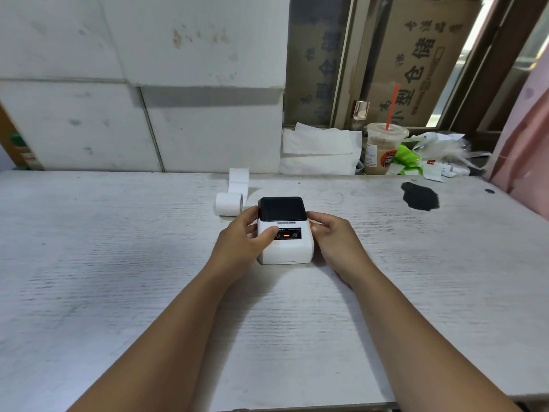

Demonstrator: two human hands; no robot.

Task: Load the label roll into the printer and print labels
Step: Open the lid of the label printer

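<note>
White wood-grain desk fills the lower frame, with pale boards standing behind it. Left of centre, the label roll lies on the desk, a strip of labels unwound toward the back. It sits just beside the printer's far left corner and outside it, so loading is not done.

The left hand grips the printer by its left side, fingers curled along the wall and thumb resting on the front panel near the power button. The dark lid looks closed. The right hand holds the right side, fingers curled against an orange tab there. Upper right stands a drink cup.

This looks like the opening step: the lid must be released and lifted, then a hand freed to fetch the roll.
</note>
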